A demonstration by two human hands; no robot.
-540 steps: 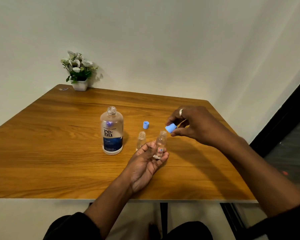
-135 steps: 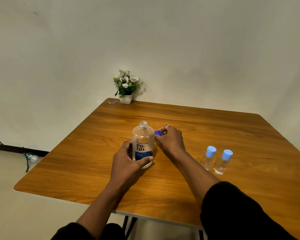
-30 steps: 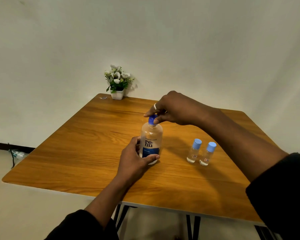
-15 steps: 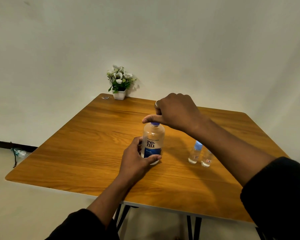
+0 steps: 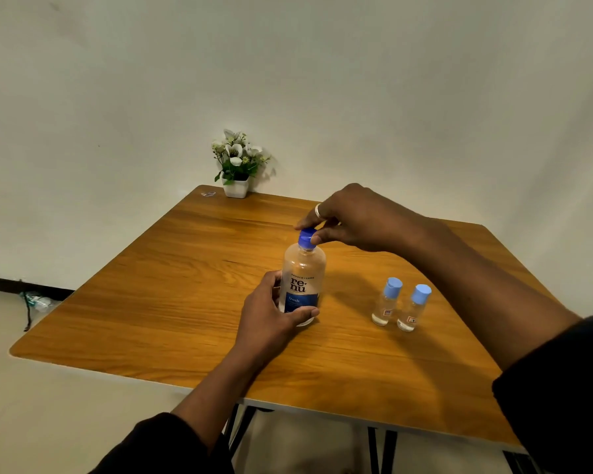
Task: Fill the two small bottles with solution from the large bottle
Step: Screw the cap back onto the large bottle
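The large clear bottle [image 5: 303, 268] with a blue "renu" label stands upright in the middle of the wooden table [image 5: 172, 302]. My left hand [image 5: 271, 316] wraps around its lower part. My right hand [image 5: 353, 217] pinches the dark blue cap [image 5: 306, 238] that sits on the bottle's neck, thumb and fingers on its sides. To the right stand the two small clear bottles [image 5: 387, 301] [image 5: 414, 307], upright, side by side, each with a light blue cap on and some clear liquid inside. Neither hand touches them.
A small white pot of white flowers [image 5: 236, 165] stands at the table's far corner, with a tiny clear scrap [image 5: 208, 194] beside it. The wall is close behind. A cable and some litter [image 5: 35, 301] lie on the floor at the left.
My right hand has shifted from lying over the cap to gripping it at the fingertips, so the cap shows again. The two small bottles are back in full view. The left hand kept its hold.
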